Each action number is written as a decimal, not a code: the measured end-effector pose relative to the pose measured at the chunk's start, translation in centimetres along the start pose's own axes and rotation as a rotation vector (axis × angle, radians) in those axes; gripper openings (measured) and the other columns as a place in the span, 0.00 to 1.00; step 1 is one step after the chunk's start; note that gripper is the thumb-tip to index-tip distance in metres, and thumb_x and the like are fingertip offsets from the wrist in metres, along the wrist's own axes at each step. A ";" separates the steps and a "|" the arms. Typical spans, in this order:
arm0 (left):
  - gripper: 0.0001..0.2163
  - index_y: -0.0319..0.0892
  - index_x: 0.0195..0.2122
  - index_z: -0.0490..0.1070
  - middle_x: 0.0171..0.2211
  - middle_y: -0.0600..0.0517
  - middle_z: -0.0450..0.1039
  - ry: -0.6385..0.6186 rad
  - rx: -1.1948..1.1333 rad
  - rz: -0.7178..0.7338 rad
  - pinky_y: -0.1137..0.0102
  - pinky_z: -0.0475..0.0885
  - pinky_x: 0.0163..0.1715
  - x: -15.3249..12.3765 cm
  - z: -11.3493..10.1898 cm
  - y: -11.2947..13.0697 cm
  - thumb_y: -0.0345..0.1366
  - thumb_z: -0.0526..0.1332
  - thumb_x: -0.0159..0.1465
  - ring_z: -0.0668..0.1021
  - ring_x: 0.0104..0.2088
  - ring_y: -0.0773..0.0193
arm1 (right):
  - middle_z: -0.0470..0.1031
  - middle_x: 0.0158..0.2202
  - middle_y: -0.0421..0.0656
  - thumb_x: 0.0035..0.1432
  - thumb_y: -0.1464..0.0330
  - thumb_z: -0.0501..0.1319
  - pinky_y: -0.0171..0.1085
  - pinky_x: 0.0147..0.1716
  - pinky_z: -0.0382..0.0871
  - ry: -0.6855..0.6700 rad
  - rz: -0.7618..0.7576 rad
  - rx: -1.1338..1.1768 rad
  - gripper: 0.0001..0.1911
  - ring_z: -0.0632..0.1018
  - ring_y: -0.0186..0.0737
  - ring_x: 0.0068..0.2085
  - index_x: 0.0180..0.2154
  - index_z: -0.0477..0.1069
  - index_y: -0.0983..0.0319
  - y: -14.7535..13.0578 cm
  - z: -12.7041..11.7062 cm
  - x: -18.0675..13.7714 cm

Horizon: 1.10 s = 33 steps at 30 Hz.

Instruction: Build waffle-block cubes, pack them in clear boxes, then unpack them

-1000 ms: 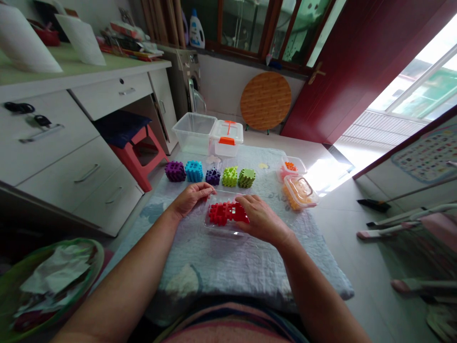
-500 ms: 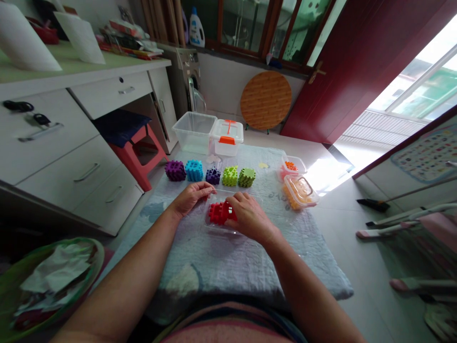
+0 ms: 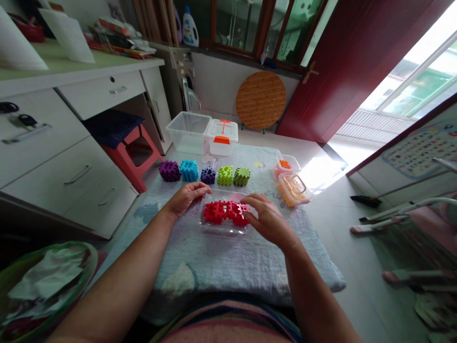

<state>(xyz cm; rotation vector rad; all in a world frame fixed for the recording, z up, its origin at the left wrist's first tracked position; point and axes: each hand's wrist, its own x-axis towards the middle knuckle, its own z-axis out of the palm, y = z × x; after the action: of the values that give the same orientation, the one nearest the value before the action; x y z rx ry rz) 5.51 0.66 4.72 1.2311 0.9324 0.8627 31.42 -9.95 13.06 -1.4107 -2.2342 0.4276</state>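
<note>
A clear shallow plastic box (image 3: 217,227) lies on the pale quilt (image 3: 228,259) in front of me, with several red interlocking plastic pieces (image 3: 225,212) in it. My left hand (image 3: 185,198) grips the box's far left corner with curled fingers. My right hand (image 3: 267,220) rests at the box's right side, its fingertips pinching the rightmost red piece. Behind the box stands a row of assembled cubes: a purple cube (image 3: 169,170), a blue cube (image 3: 188,170), a small dark purple cube (image 3: 207,175) and two green cubes (image 3: 233,176).
Two lidded boxes of orange pieces (image 3: 291,186) sit at the quilt's right. A clear bin (image 3: 187,131) and a white box with an orange latch (image 3: 220,136) stand at the far edge. White drawers (image 3: 67,157) and a red stool (image 3: 126,152) are at left, a green basket (image 3: 43,281) near left.
My right hand slid left over the red pieces, then drew back to the right, uncovering them. My left hand stayed on the box corner. The view shifted slightly.
</note>
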 end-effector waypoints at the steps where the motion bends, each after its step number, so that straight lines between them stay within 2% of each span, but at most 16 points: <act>1: 0.13 0.39 0.33 0.78 0.22 0.54 0.66 -0.002 -0.001 0.001 0.75 0.56 0.21 0.0 0.0 0.0 0.45 0.66 0.56 0.63 0.21 0.71 | 0.75 0.45 0.45 0.63 0.73 0.58 0.41 0.50 0.66 -0.027 -0.033 0.000 0.10 0.73 0.40 0.47 0.46 0.73 0.59 -0.5 0.7 0.4; 4: 0.13 0.39 0.33 0.77 0.22 0.54 0.67 -0.005 -0.014 -0.006 0.75 0.56 0.20 0.0 -0.1 0.0 0.44 0.67 0.55 0.64 0.21 0.71 | 0.74 0.43 0.45 0.61 0.75 0.60 0.39 0.49 0.65 -0.086 -0.050 -0.071 0.11 0.72 0.40 0.45 0.44 0.75 0.60 -1.5 2.2 1.6; 8: 0.13 0.39 0.33 0.77 0.22 0.54 0.67 0.008 -0.021 -0.015 0.75 0.56 0.20 0.1 0.0 0.0 0.44 0.67 0.54 0.64 0.21 0.71 | 0.73 0.39 0.45 0.60 0.74 0.60 0.38 0.46 0.64 -0.132 0.009 -0.175 0.07 0.71 0.40 0.41 0.40 0.76 0.61 -1.7 2.5 2.2; 14: 0.13 0.39 0.33 0.77 0.22 0.54 0.67 -0.001 -0.006 0.009 0.74 0.57 0.21 0.1 0.1 0.2 0.44 0.67 0.55 0.64 0.22 0.71 | 0.71 0.43 0.45 0.61 0.72 0.61 0.40 0.48 0.64 -0.111 -0.040 -0.156 0.08 0.69 0.41 0.45 0.42 0.75 0.60 -1.9 3.1 2.3; 18: 0.12 0.39 0.33 0.78 0.22 0.54 0.67 0.001 -0.016 0.012 0.74 0.57 0.21 -0.1 0.2 0.4 0.43 0.67 0.54 0.64 0.22 0.71 | 0.72 0.42 0.45 0.60 0.70 0.63 0.42 0.50 0.64 -0.122 -0.061 -0.148 0.04 0.70 0.42 0.45 0.38 0.75 0.61 -2.3 3.8 2.4; 20: 0.13 0.39 0.32 0.77 0.21 0.54 0.67 0.007 -0.008 -0.001 0.74 0.56 0.21 -0.1 0.3 0.5 0.44 0.67 0.54 0.63 0.21 0.71 | 0.72 0.44 0.45 0.58 0.71 0.64 0.43 0.51 0.65 -0.095 -0.062 -0.109 0.05 0.70 0.42 0.46 0.39 0.74 0.61 -2.2 3.4 2.1; 23: 0.13 0.39 0.32 0.77 0.21 0.55 0.66 0.015 0.006 -0.001 0.74 0.56 0.20 -0.1 0.5 0.6 0.45 0.67 0.54 0.63 0.20 0.71 | 0.71 0.47 0.46 0.59 0.70 0.63 0.44 0.52 0.66 -0.007 -0.051 0.009 0.10 0.72 0.42 0.49 0.44 0.73 0.59 -1.2 1.3 0.6; 27: 0.13 0.39 0.31 0.78 0.19 0.56 0.65 0.012 -0.004 0.000 0.74 0.54 0.19 -0.1 0.4 0.3 0.45 0.67 0.55 0.62 0.19 0.72 | 0.73 0.46 0.46 0.61 0.66 0.61 0.46 0.52 0.68 0.110 0.115 0.011 0.10 0.75 0.44 0.48 0.46 0.71 0.58 2.1 -2.2 -2.8; 29: 0.13 0.40 0.32 0.78 0.19 0.56 0.65 0.001 -0.014 -0.003 0.74 0.54 0.20 0.0 0.3 0.1 0.45 0.66 0.56 0.62 0.19 0.72 | 0.73 0.48 0.47 0.59 0.64 0.62 0.48 0.53 0.68 0.064 0.211 -0.053 0.15 0.75 0.46 0.50 0.48 0.71 0.59 4.1 -3.1 -4.9; 33: 0.12 0.39 0.33 0.78 0.21 0.56 0.67 -0.016 -0.020 -0.004 0.76 0.56 0.21 0.2 -0.1 -0.5 0.45 0.66 0.58 0.64 0.21 0.73 | 0.63 0.62 0.55 0.45 0.60 0.71 0.56 0.61 0.59 -0.161 0.316 -0.150 0.45 0.63 0.57 0.64 0.63 0.59 0.60 6.8 -2.1 -8.2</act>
<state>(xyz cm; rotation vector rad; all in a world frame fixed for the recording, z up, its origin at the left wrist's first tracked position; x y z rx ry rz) 5.51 0.76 4.18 1.2167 0.9105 0.8559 40.73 -14.41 9.81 -1.8807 -2.2087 0.5010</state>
